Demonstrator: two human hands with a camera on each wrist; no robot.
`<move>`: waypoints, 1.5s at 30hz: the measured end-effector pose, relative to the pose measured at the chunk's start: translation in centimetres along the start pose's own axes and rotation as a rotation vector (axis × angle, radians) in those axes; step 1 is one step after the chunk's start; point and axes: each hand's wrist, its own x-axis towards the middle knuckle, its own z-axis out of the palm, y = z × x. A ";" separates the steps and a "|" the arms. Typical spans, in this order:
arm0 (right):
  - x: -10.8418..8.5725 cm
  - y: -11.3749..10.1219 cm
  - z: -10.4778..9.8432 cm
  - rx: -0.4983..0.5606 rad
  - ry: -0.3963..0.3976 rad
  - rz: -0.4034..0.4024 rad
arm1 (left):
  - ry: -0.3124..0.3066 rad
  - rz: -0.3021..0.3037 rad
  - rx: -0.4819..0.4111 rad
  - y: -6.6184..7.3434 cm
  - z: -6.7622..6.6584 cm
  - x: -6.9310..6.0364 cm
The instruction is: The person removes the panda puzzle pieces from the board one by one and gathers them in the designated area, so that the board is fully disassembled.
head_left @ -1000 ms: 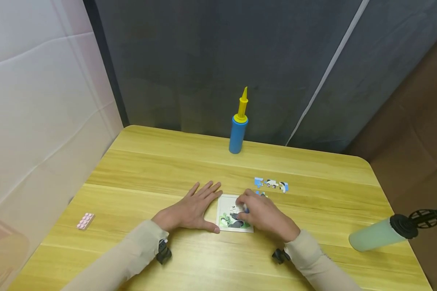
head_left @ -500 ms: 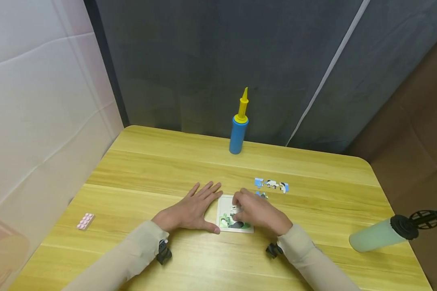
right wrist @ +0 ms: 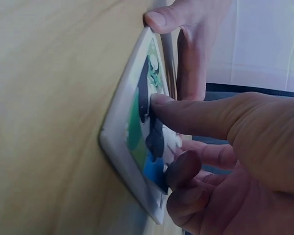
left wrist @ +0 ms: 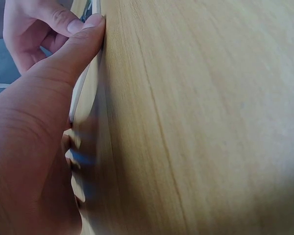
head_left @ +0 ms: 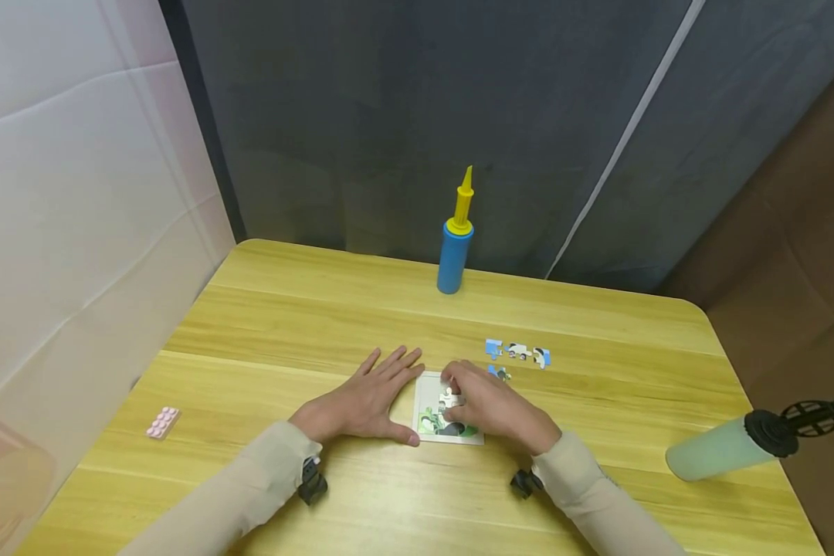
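Note:
A small white-rimmed puzzle tray (head_left: 420,394) lies on the table, its lower part filled with green, black and white pieces. My left hand (head_left: 363,405) lies flat with spread fingers at the tray's left side, its thumb by the near left corner. Over the tray's right part, my right hand (head_left: 495,406) bends its thumb and fingers around a whitish puzzle piece (head_left: 449,399) and pinches it. In the right wrist view the thumb (right wrist: 186,115) presses near black and white pieces, with the other fingers curled at the far edge. Part of the tray is hidden under this hand.
Several loose puzzle pieces (head_left: 518,351) lie beyond the tray to the right. A blue and yellow hand pump (head_left: 453,259) stands at the back. A pale green bottle (head_left: 719,448) with a black top is at the right, a pink toy brick (head_left: 162,423) at the left.
My right hand has shifted left over the tray, and its fingers have moved slightly, showing more of the whitish piece. The left hand has stayed in place.

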 end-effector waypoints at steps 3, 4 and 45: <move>-0.3 0.2 0.2 -0.012 0.016 -0.010 | 0.001 0.003 0.000 0.1 0.0 0.0; -0.4 0.2 0.3 -0.015 0.021 -0.011 | 0.001 0.003 0.001 0.1 0.0 0.0; -3.3 3.3 -1.5 0.120 0.167 0.071 | 0.007 0.004 0.009 0.0 0.1 0.1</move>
